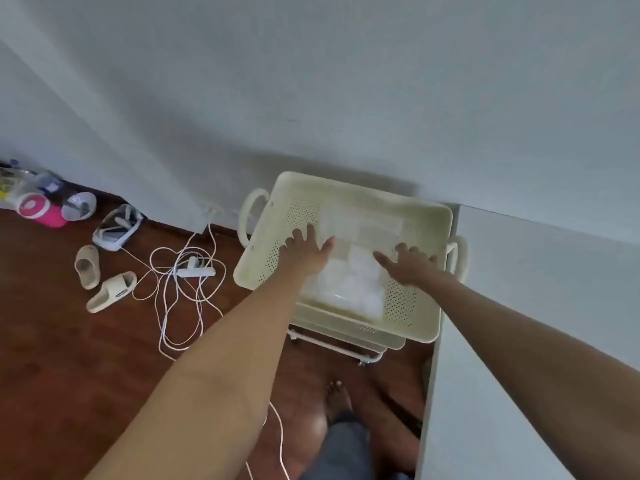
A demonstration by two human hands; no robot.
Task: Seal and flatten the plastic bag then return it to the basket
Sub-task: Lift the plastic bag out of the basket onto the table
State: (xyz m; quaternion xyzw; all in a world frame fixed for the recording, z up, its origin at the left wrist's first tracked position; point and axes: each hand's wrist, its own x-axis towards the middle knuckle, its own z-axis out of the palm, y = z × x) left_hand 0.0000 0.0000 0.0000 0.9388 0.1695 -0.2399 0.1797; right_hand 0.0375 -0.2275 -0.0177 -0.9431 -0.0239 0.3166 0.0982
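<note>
While both arms reach down, two flat palms press a clear plastic bag (346, 282) into the cream basket (420, 317).

From the head view, the left hand (304, 249) lies spread, fingers wide, on the bag's left edge, and the right hand (408, 263) lies spread on its right edge, neither one gripping. The bag lies flat on the perforated basket floor atop a wheeled cart against the wall. Off to the left on the wooden floor: tangled white cables (180, 289), a power strip (195, 271) and two slippers (100, 278).
</note>
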